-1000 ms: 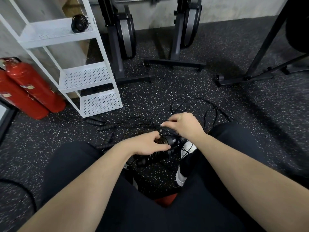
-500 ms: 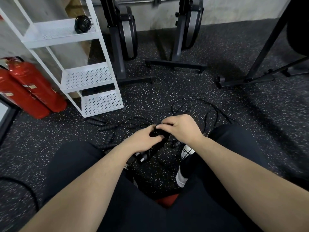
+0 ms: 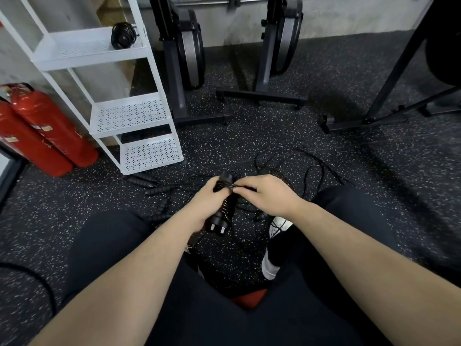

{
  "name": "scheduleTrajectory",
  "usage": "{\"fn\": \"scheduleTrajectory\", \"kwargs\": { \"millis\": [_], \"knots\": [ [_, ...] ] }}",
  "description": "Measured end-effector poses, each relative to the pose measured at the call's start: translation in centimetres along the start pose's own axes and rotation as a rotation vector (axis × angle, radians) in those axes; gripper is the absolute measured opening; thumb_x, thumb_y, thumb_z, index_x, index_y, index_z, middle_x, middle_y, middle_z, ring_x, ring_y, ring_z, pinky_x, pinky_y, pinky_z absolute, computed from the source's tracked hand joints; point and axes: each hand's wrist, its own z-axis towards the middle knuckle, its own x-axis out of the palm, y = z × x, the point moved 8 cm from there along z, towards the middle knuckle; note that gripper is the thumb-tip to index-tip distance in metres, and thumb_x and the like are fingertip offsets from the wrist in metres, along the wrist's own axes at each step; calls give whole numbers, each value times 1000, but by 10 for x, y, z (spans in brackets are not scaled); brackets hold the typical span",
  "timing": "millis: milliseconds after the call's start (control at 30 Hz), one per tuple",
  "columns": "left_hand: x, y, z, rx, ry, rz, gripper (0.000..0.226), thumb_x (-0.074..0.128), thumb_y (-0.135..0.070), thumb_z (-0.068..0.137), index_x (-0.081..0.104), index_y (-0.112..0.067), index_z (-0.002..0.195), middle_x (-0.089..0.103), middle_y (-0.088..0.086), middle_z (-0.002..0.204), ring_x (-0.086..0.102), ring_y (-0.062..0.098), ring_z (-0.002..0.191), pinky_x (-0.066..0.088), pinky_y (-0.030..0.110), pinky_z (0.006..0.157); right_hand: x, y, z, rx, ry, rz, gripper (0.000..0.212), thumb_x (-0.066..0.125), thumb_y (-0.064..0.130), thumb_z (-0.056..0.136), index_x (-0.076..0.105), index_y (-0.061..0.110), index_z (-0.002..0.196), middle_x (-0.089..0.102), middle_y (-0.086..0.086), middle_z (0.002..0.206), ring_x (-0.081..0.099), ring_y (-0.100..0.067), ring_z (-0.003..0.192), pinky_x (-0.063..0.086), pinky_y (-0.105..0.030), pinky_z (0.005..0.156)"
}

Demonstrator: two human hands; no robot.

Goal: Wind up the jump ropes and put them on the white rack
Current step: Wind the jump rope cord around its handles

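Winding proceeds over the floor: paired handles are gripped by the left hand, thin cord is pinched by the right hand. Light, springy, tangle-prone cord; best held at the handles.

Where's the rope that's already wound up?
In the head view the wound rope sits upper left, on the top shelf of the white rack, near that shelf's right end, above the red fire extinguishers.
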Motion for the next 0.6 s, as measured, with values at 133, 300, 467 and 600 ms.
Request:
{"fn": "scheduleTrajectory", "kwargs": {
  "millis": [133,300,467,600],
  "knots": [
    [-5,8,0,-135,4,-314,30,58,-19,102,59,-26,131,71,11,116,70,29,97,60,41,79,9,-1,0,0,105,48,35,46,34,107,58,34,140,65,13,134,60,-10,121,46,-33,106],
    [-2,8,-3,-187,71,-404,35,62,-18,99,60,-18,134,72,12,113,71,29,93,60,42,75,-1,-8,-1,73,14,105,25,51,36,105,60,35,128,72,11,108,61,11,70,49,-25,71],
    [-1,6,-9,-217,156,-442,26,65,-18,98,64,-14,123,72,19,119,69,39,102,57,55,92,-4,-22,-1,186,47,33,30,52,54,100,65,27,101,61,8,66,50,-3,51,42,-27,58],
    [1,1,-14,-212,204,-482,31,67,-19,96,64,-10,125,72,21,115,69,42,102,59,53,87,0,-26,-3,179,92,47,41,50,57,100,54,29,70,51,9,57,48,-8,55,40,-30,59]
  ]
}}
